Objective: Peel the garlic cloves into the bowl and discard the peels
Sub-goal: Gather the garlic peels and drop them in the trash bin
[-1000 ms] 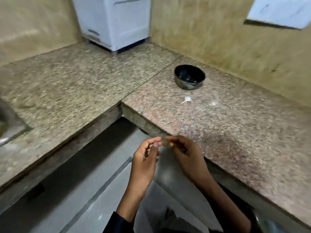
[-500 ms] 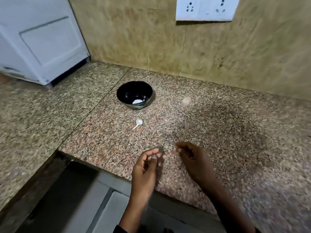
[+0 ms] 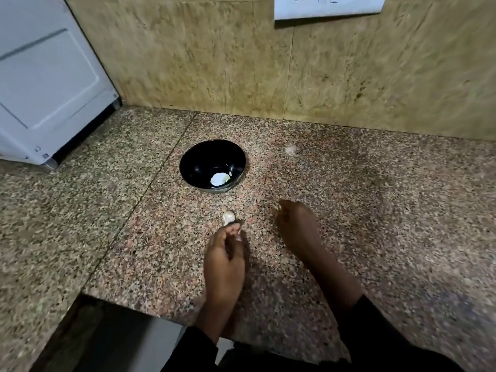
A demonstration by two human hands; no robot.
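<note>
I see the left hand point(image 3: 224, 260) farther out over the granite counter point(image 3: 375, 210) than half a second ago, when it hovered near the counter's front edge. Its curled fingertips point(image 3: 233, 229) now reach the unpeeled garlic clove point(image 3: 228, 217), which lies where it lay before, just near of the black bowl point(image 3: 212, 165). Thumb and forefinger close on the clove's stalk end, though blur keeps me from telling how firm the pinch is. The right hand point(image 3: 296, 222) has also moved forward, to the right of the clove and apart from it, fingers curled under; I cannot tell whether it holds anything. One peeled clove point(image 3: 219, 179) rests inside the bowl. At far left stands a white appliance point(image 3: 48, 84), and a switch plate point(image 3: 328, 6) is on the wall.
</note>
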